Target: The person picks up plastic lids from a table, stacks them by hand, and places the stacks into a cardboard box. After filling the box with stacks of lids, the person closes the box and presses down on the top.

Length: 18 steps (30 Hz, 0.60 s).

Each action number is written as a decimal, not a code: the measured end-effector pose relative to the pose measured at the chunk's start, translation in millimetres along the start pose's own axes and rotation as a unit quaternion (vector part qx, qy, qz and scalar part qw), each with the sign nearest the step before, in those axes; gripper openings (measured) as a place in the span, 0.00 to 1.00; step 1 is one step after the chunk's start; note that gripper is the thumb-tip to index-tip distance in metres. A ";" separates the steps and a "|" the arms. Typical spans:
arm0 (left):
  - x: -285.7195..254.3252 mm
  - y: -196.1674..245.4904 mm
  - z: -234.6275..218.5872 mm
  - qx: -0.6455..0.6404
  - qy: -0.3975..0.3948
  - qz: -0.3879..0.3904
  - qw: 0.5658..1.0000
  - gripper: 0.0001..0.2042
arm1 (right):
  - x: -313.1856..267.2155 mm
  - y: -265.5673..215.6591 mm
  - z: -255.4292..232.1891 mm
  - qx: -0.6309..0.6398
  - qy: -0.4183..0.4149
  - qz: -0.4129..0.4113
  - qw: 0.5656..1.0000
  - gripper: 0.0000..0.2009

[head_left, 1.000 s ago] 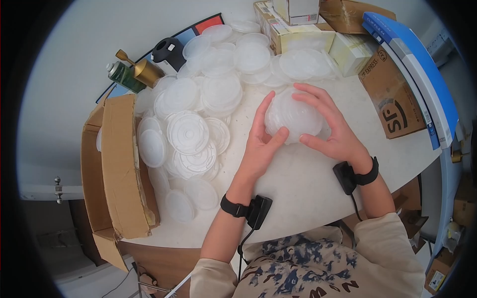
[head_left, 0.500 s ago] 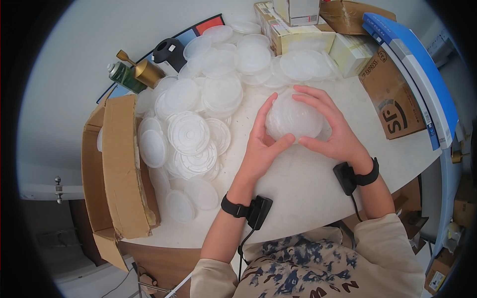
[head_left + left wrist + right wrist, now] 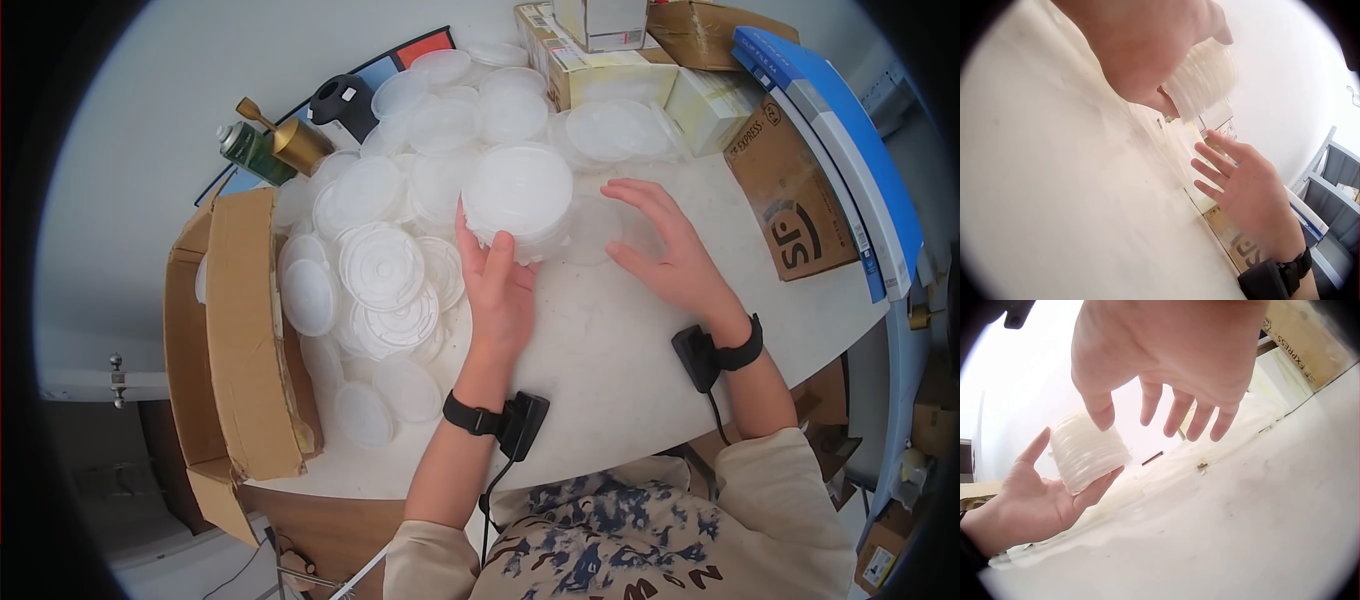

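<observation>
My left hand holds a thick stack of translucent plastic lids above the table, thumb on the near side and fingers underneath. In the right wrist view the stack tilts, its many rims showing as ridges. My right hand is apart from the stack, its fingers spread and nothing between them. Beside its fingertips, a few clear lids lie on the table. The left wrist view also shows the right hand with its palm turned to the stack.
Loose lids cover the table's left and back. An open cardboard box stands at the left edge. A spray can and a brass-coloured pot are behind it. Cartons and blue binders line the back and right.
The stack, earlier between both hands, has moved left and up in my left hand. My right hand has let go and stayed near its place. Clear lids now show where the stack was.
</observation>
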State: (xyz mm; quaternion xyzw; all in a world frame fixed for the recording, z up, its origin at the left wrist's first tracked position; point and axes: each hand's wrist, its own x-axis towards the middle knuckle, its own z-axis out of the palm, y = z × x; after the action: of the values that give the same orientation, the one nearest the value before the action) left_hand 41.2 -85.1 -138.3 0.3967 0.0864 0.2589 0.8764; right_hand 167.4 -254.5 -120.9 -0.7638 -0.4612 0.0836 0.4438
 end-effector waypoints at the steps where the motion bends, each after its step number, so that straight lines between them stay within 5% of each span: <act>1: 0.2 0.3 0.6 0.024 0.014 0.013 1.000 0.31 | -1.2 -2.5 1.5 0.000 -0.001 -0.001 1.000 0.30; 4: 1.1 1.3 -0.4 -0.003 0.017 0.022 1.000 0.39 | -6.1 -7.3 5.3 -0.043 -0.044 0.011 0.998 0.31; 18: 2.8 -0.6 0.7 0.011 -0.009 -0.005 1.000 0.40 | -9.3 -5.8 5.5 -0.089 -0.062 0.019 0.994 0.39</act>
State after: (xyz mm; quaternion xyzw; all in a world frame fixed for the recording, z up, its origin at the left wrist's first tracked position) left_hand 44.1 -84.4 -138.1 0.4082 0.0827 0.2501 0.8741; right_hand 155.6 -257.3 -122.4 -0.8024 -0.4786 0.0978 0.3427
